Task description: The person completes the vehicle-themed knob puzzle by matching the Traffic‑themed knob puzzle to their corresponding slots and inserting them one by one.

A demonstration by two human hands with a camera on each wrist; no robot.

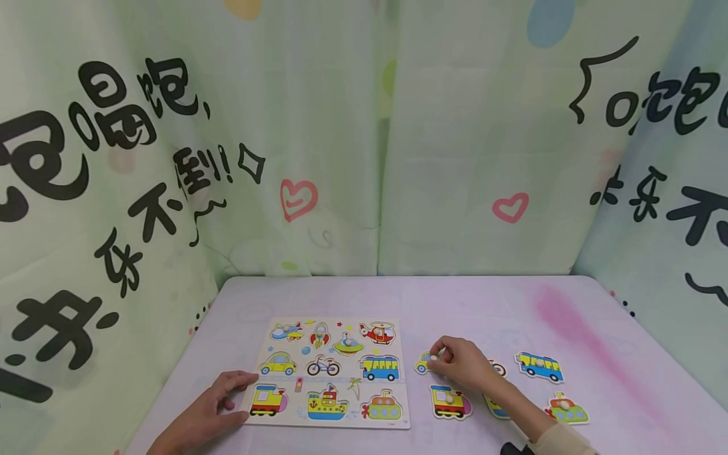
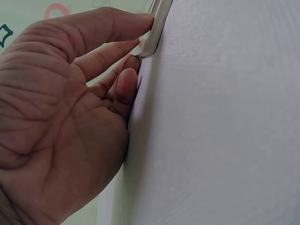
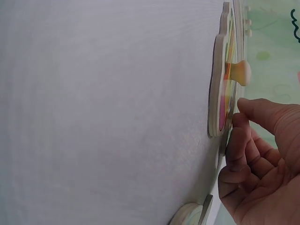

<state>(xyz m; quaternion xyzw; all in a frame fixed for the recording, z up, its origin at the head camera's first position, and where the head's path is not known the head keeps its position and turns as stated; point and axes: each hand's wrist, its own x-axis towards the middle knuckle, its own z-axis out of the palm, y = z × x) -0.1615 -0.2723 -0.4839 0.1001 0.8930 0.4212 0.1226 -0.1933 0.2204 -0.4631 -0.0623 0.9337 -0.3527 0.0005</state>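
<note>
A wooden puzzle board [image 1: 298, 383] with vehicle pictures lies on the table. My left hand [image 1: 207, 411] touches its left edge with thumb and fingertips, the other fingers loosely bent; the left wrist view shows the thumb [image 2: 129, 26] against the board's side. To the board's right, my right hand [image 1: 463, 363] pinches at a yellow car puzzle piece [image 1: 422, 364], thumb and index finger together, partly covering it. A train piece [image 1: 450, 403] lies just in front of that hand, its wooden knob [image 3: 241, 72] standing up in the right wrist view.
A bus piece [image 1: 539, 367] and a submarine piece [image 1: 567, 411] lie farther right. The right arm partly hides a bicycle piece [image 1: 498, 368] and a ship piece [image 1: 496, 407]. Printed curtains surround the table [image 1: 483, 300]. A dark object [image 1: 514, 449] sits by the right sleeve.
</note>
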